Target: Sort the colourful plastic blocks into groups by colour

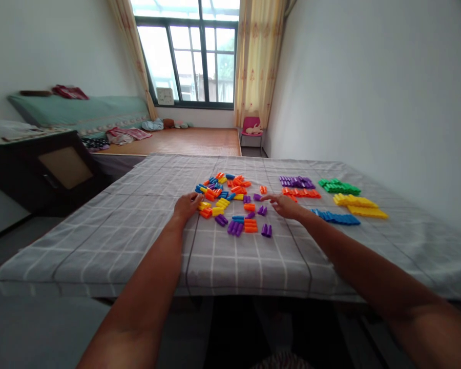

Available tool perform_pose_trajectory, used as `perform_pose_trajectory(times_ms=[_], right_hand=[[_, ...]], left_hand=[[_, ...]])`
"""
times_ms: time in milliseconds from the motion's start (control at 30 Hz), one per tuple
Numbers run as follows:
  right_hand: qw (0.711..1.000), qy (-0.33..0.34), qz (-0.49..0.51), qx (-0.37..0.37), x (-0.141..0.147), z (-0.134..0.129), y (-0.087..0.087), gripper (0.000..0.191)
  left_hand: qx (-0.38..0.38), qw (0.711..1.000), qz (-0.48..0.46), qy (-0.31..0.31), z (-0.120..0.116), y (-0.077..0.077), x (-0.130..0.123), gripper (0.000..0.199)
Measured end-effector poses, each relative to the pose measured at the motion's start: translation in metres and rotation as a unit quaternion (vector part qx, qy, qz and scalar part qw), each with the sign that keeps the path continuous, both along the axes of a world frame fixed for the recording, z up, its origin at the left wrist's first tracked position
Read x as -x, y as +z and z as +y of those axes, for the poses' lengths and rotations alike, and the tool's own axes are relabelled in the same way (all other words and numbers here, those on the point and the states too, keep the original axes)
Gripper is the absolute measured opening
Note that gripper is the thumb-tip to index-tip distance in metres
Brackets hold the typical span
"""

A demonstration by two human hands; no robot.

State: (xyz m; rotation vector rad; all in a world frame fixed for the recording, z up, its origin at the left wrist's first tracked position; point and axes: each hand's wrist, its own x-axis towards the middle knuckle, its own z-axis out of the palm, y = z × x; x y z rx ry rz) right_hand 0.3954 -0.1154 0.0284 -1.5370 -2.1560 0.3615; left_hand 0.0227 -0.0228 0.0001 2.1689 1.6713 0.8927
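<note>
A mixed pile of orange, blue, yellow and purple plastic pieces [223,197] lies in the middle of the checked cloth. At its left edge is my left hand [188,206], fingers bent against the yellow and orange pieces; whether it grips one is too small to tell. My right hand [283,205] reaches in from the right, its fingertips at a small purple piece [257,197], fingers apart. Just below that hand lies another purple piece [262,210]. Purple pieces [235,228] and an orange block [250,225] sit at the pile's near side.
Sorted groups lie on the right: purple [297,182], orange [301,193], green [338,187], yellow [361,206] and blue [336,217]. The cloth-covered table [138,256] has its front edge near me. Beyond are a low platform, a pink chair [251,125] and a window.
</note>
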Motion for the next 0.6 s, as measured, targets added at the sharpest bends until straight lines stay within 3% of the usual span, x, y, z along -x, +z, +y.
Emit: perform_pose_trajectory(times_ms=[100, 400, 500, 600], right_hand=[[0.999, -0.031, 0.008, 0.025, -0.004, -0.002, -0.004, 0.025], [1.0, 0.024, 0.007, -0.005, 0.012, -0.006, -0.013, 0.026], [0.999, 0.034, -0.014, -0.005, -0.007, 0.009, -0.002, 0.035], [0.998, -0.025, -0.052, -0.025, -0.046, 0.036, 0.019, 0.039]], left_hand=[[-0.003, 1.0, 0.008, -0.003, -0.001, 0.001, 0.0, 0.044], [-0.01, 1.0, 0.014, -0.004, -0.001, 0.002, 0.002, 0.047], [-0.007, 1.0, 0.021, -0.002, 0.0, 0.002, 0.003, 0.047], [-0.003, 1.0, 0.03, 0.003, 0.0, 0.002, 0.003, 0.046]])
